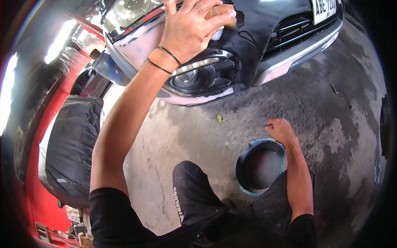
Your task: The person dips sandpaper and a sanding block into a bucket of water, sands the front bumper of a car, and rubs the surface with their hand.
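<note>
My left hand (194, 27) is pressed against the front of a dark car (252, 20), its fingers round a wooden block (221, 16). Something white shows beneath the block. Two thin dark bands circle that wrist. Below it is the car's lower lamp (190, 76), with pinkish patches on the bumper (142, 41) around it. Over the far rim of a round dark basin (261, 165) hangs my right hand (281, 130), its fingers curled; whether they hold anything is hidden. Cloudy water appears to lie in the basin.
The concrete floor (153, 165) bears a small yellow-green scrap (219, 118). A covered vehicle (72, 149) stands at the left by a red wall (39, 198). Small items lie at the lower left. The car's grille and plate (324, 10) are at the upper right.
</note>
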The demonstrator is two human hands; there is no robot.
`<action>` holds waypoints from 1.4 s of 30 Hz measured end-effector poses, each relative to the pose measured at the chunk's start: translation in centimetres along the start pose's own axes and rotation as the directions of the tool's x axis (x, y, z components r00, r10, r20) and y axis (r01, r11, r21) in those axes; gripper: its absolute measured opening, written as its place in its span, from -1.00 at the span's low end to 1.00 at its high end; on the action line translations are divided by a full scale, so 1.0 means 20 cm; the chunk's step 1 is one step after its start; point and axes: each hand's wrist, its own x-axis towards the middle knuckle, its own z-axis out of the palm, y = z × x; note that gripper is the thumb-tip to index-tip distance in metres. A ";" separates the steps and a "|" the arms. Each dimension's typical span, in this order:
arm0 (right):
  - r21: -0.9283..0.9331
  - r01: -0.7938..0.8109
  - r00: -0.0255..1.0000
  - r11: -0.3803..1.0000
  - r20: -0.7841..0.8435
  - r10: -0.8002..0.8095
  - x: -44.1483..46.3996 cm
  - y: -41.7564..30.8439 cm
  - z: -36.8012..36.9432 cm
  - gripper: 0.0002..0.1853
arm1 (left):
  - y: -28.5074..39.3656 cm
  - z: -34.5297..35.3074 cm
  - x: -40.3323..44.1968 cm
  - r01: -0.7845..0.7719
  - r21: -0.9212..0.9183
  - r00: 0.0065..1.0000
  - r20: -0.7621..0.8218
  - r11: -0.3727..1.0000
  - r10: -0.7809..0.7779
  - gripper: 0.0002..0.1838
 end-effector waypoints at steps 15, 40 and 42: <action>-0.004 -0.057 0.998 0.998 0.002 0.057 0.00 -0.01 -0.01 -0.67 | -0.04 -0.07 -0.05 0.075 -0.125 0.996 0.064 0.989 -0.068 -0.53; -0.015 -0.062 0.998 0.998 -0.002 0.062 0.03 0.07 0.00 -0.73 | -0.04 -0.06 -0.17 0.116 -0.059 0.993 0.028 0.991 -0.115 -0.62; -0.002 -0.001 1.000 1.000 -0.004 0.001 0.04 0.07 0.03 -0.71 | -0.06 -0.09 -0.24 0.122 -0.065 0.992 0.034 0.990 -0.120 -0.61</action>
